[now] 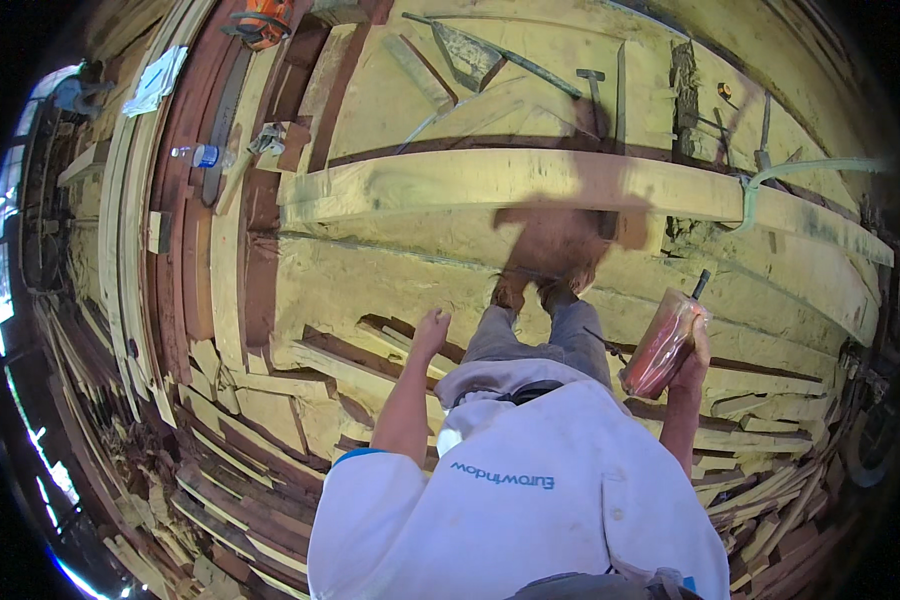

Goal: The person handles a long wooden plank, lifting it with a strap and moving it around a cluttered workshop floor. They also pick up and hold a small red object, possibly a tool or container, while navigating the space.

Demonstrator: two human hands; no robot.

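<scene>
Your left hand (430, 332) curls, seemingly empty; your right hand (697, 362) grips a red package (654, 350) that slick plastic could let slip.

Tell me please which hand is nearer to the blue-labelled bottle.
Left. In the picture, the left hand is below and right of the bottle; the right hand is much farther right.

- Dusty floor (390, 265) is crossed by a long beam (450, 180).
- Beyond the beam, hammer (593, 90) and tape measure (726, 92) are laid.
- Before it, planks (345, 366) are strewn.
</scene>
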